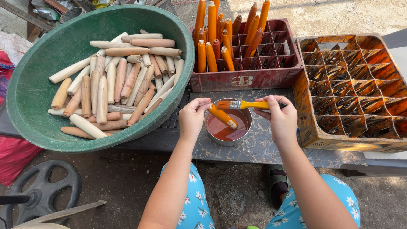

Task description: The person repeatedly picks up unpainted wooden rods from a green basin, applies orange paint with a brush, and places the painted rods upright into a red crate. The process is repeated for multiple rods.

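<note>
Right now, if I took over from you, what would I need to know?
Left hand holds a half-coated wooden handle over the metal tin of orange stain. Right hand holds the yellow brush against it.
Done: about a dozen orange handles stand in the red crate.
Left: many bare handles in the green basin. The orange crate on the right has nothing in it.
</note>
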